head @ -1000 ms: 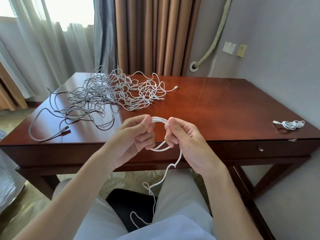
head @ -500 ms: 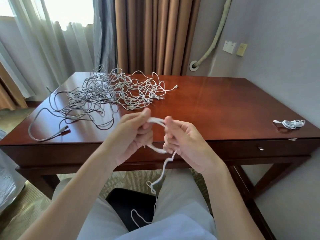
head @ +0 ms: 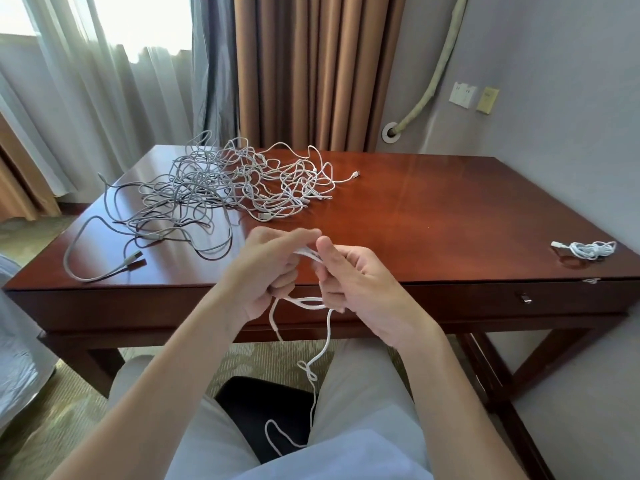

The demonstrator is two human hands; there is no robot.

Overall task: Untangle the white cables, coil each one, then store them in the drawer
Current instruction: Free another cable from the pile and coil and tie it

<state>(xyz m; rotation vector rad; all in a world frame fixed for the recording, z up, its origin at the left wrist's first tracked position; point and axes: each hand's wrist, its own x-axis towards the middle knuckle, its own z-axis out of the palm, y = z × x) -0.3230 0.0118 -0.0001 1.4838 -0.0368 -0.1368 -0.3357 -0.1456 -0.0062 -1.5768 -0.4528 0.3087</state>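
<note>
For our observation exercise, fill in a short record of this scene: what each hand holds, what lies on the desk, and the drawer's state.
left hand: grips the white cable
right hand: pinches the same cable
cable tail: hangs down to the lap
tangled pile: far left of the desk
coiled cable: near right edge
drawer: looks closed

I can't see how the cable (head: 309,255) runs inside my left hand (head: 268,271) and right hand (head: 353,282); the fingers cover it. The left fingertips (head: 304,233) are blurred. In the heap of cables (head: 221,188) I can't tell one from another, and the drawer (head: 485,299) hides its inside
</note>
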